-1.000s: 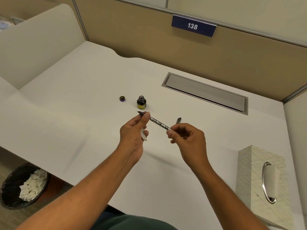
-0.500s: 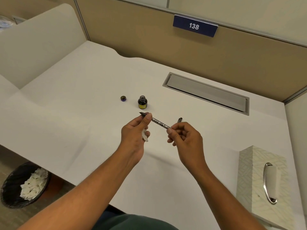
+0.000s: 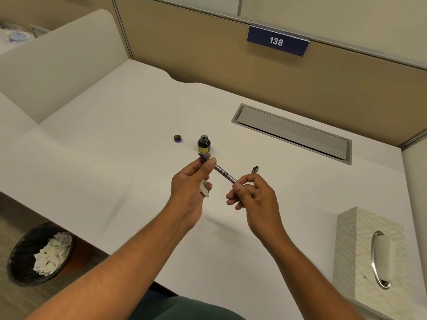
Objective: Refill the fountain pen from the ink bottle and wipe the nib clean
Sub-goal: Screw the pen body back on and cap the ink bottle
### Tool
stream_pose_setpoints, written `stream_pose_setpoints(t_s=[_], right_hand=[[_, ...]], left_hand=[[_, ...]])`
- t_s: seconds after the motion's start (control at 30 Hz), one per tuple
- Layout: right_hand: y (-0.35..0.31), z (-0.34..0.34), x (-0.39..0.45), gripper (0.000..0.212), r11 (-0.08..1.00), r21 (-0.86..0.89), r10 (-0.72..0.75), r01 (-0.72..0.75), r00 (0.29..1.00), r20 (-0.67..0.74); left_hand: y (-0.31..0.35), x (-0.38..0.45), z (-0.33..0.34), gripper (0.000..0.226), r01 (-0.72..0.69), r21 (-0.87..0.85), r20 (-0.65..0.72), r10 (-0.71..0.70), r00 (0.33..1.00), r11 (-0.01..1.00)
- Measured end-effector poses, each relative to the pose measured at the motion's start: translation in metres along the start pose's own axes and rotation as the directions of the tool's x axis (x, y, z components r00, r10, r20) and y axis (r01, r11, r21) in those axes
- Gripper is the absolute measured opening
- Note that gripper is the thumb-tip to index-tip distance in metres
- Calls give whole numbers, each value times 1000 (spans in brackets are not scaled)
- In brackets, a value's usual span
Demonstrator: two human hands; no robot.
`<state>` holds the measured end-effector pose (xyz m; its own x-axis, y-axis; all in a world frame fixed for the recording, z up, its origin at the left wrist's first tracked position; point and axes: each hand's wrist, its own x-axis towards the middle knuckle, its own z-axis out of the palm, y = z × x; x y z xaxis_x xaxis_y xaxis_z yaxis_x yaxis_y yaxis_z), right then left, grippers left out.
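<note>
Head view: the left hand pinches the front part of the pen between thumb and fingers, just behind the nib, with a small wad of white tissue tucked under its lower fingers. The right hand grips the pen's back end with thumb and curled fingers. The pen is held in the air between the two hands, its long axis slanting from the right hand up and away to the left, nib pointing toward the far left. Just beyond the left fingertips stands the open ink bottle on the white counter, and its cap lies a little farther left. Past the right hand's knuckles lies a small dark pen part. Farther right sits a tissue box; off the counter's near left edge, a bin holds white scraps.
</note>
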<state>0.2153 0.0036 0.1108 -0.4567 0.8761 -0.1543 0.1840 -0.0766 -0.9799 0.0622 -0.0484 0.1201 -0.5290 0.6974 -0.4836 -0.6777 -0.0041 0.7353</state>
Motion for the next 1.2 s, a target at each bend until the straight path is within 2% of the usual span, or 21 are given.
stream_pose_setpoints(t_s=[0.13, 0.23, 0.33, 0.4, 0.47, 0.67, 0.8, 0.87, 0.97, 1.1, 1.2], right_hand=[[1, 11, -2, 16, 999, -53, -11, 11, 1000, -8], [0, 23, -2, 34, 995, -100, -16, 13, 999, -31], [-4, 36, 3, 46, 997, -22, 76, -77, 997, -32], [-8, 46, 8, 36, 994, 47, 98, -96, 995, -30], [-11, 56, 14, 13, 995, 67, 82, -80, 996, -33], [-21, 97, 29, 11, 993, 51, 110, -106, 991, -82], [-22, 122, 37, 18, 987, 19, 159, -158, 985, -73], [-19, 132, 40, 19, 983, -52, 170, -175, 982, -83], [-14, 142, 47, 16, 975, -164, 119, -150, 976, -180], [-7, 147, 53, 19, 974, -183, 75, -131, 956, -284], [0, 148, 53, 14, 971, -167, 108, -172, 935, -336]], left_hand=[[7, 2, -4, 25, -1, -2, 19, 1, 1000, 1000], [14, 6, -10, 32, -6, 13, 57, 5, 998, 1000], [23, 15, -20, 35, -6, 21, 78, 4, 997, 1000], [29, 22, -27, 32, 3, 25, 74, -4, 997, 1000], [36, 30, -35, 26, 16, 21, 58, -17, 998, 1000], [65, 60, -56, 30, 53, 34, 125, -57, 990, 998], [83, 81, -64, 17, 68, 79, 184, -81, 979, 995], [87, 92, -69, 17, 72, 114, 186, -92, 978, 991], [90, 107, -76, 22, 83, 200, 195, -122, 973, 976], [86, 122, -81, 23, 116, 298, 220, -187, 957, 947], [79, 129, -79, 23, 139, 358, 246, -237, 940, 924]])
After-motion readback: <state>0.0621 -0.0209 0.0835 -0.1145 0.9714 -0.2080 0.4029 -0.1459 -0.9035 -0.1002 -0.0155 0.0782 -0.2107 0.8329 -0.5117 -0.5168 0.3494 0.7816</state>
